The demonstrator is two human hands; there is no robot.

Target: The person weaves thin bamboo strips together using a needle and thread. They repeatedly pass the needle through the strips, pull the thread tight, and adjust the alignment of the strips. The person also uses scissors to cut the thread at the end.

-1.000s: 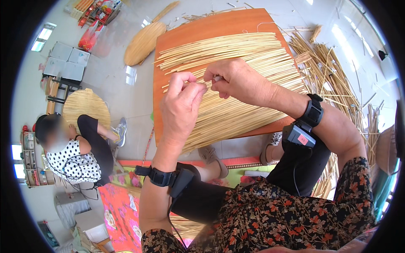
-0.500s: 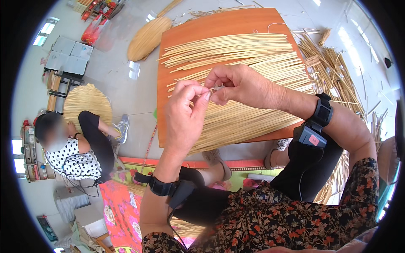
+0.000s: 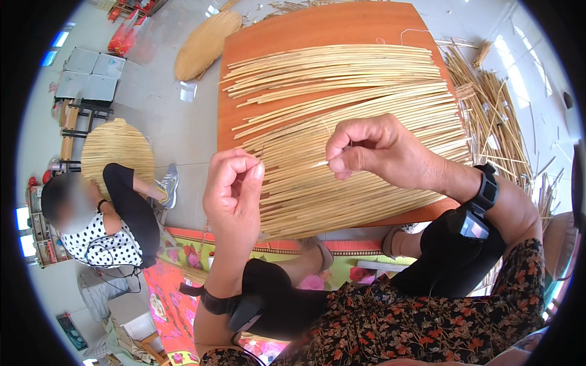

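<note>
Above a wide mat of straw-coloured stalks (image 3: 366,177), my two hands are held apart. My left hand (image 3: 235,183) is closed in a pinch, thumb against forefinger. A very thin dark sliver seems to stand up from its fingertips, too fine to name. My right hand (image 3: 372,146) is also pinched, palm side toward the left. A fine pale thread (image 3: 328,127) shows by its forefinger, and a small whitish tip pokes out at the thumb. The stalks lie side by side in bands on an orange-brown board (image 3: 274,46).
Loose stalks (image 3: 494,122) are heaped on the floor at the right. An oval woven panel (image 3: 207,46) lies beyond the board's left corner. At the left a seated person (image 3: 101,226) handles another oval panel (image 3: 119,149). Thin thread (image 3: 415,30) curls on the board's far edge.
My hands have drawn apart from close together: the left moved left and down, the right moved right and down. The view has shifted slightly.
</note>
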